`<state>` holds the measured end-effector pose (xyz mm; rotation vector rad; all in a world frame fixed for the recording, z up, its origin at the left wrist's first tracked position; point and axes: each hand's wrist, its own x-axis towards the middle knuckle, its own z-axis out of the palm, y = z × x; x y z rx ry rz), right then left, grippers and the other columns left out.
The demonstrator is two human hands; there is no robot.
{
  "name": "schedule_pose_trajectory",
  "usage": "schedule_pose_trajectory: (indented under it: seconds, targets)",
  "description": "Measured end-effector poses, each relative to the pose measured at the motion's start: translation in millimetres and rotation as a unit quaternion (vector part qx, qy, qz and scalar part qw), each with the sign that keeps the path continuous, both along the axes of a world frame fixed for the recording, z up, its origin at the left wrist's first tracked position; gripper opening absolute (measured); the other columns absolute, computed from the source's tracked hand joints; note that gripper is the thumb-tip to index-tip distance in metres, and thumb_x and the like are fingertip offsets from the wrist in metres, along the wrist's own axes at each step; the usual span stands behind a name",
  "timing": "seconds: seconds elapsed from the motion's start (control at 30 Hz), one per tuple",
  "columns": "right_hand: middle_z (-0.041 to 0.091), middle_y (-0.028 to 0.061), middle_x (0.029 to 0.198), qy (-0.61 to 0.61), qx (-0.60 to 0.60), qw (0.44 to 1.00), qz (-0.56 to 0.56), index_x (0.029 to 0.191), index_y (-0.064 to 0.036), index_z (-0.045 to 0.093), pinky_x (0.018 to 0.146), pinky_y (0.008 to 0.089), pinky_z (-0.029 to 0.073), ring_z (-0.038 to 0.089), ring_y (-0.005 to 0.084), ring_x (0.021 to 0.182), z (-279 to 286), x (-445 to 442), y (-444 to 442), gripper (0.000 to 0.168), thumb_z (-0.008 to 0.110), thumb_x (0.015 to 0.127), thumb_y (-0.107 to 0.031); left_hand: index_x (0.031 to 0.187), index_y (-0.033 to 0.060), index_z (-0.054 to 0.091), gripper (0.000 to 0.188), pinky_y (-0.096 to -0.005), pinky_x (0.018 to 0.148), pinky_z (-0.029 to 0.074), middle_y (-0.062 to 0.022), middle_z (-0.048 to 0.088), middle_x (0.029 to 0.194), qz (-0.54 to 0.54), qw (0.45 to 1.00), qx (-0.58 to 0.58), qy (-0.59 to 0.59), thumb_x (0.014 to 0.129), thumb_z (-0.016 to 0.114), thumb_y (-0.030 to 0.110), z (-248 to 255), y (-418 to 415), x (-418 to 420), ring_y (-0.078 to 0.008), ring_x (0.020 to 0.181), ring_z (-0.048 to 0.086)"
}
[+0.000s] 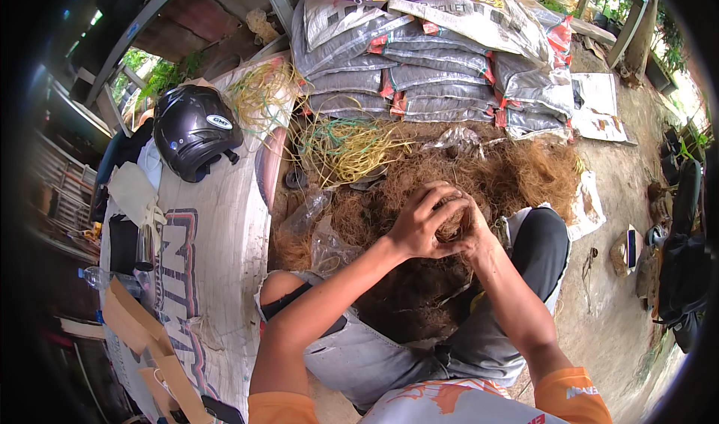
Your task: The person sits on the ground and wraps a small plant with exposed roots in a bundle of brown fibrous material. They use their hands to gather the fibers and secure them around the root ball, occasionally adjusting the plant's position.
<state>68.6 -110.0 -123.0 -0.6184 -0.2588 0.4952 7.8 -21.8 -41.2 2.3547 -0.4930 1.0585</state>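
Between my two hands sits a round ball of brown fibre (pixel 451 226), held above the lap. My left hand (pixel 427 219) curves around its left side with the fingers bent over the top. On the right side my right hand (pixel 476 224) cups it, and the fingertips of both hands meet at the upper edge. The palms hide much of the ball. Beyond the hands lies a heap of loose brown fibre (pixel 531 168), like coconut husk fibre. A tangle of yellow and green plastic twine (pixel 354 148) lies to its left.
Stacked filled sacks (pixel 444 81) stand behind the fibre. At left, a bench covered with a printed sheet (pixel 224 227) holds a black helmet (pixel 196 132), gloves (pixel 135 193), a plastic bottle (pixel 112 281) and cardboard (pixel 137 323). A black bag (pixel 682 266) lies at far right.
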Motion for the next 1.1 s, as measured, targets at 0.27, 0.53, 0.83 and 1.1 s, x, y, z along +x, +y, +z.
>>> schedule_pose_trajectory:
  seconds: [0.27,0.53,0.83,1.1]
  targets:
    - [0.054,0.0048,0.115,0.251,-0.109,0.935,0.225,0.117,-0.012,0.050,0.077,0.0343,0.054,0.055,0.0171,0.103,40,9,-21,0.034,0.030,0.098,-0.032,0.106,0.0042,0.062,0.033,-0.0423,0.089,0.048,-0.0132,0.057,0.104,0.008,0.999,0.027,-0.041,0.080,0.063,0.025,-36,20,1,-0.0313,0.098,0.056]
    - [0.052,0.0072,0.119,0.229,-0.160,0.942,0.188,0.123,-0.012,0.048,0.089,0.0361,0.049,0.053,0.0189,0.106,80,9,-7,0.040,0.033,0.099,-0.039,0.101,0.0016,0.061,0.022,-0.0400,0.084,0.048,-0.0138,0.057,0.099,0.093,0.983,-0.154,-0.044,0.085,0.055,0.015,-37,15,15,-0.0301,0.095,0.057]
    - [0.037,0.0124,0.139,0.204,-0.062,0.967,0.141,0.138,-0.016,0.034,0.103,0.0433,0.041,0.044,0.0275,0.123,57,13,-25,0.046,0.030,0.099,-0.039,0.125,0.0057,0.052,0.052,-0.0496,0.104,0.034,-0.0195,0.041,0.137,0.087,0.984,-0.140,0.064,0.084,0.063,0.036,6,-16,6,-0.0381,0.127,0.040]
    - [0.050,0.0053,0.120,0.322,0.037,0.920,0.220,0.121,-0.015,0.048,0.080,0.0356,0.053,0.055,0.0182,0.103,35,7,-23,0.041,0.033,0.098,-0.044,0.097,0.0069,0.068,0.025,-0.0420,0.091,0.048,-0.0100,0.065,0.103,0.053,0.998,0.011,-0.036,0.077,0.068,0.022,1,-3,1,-0.0314,0.100,0.060]
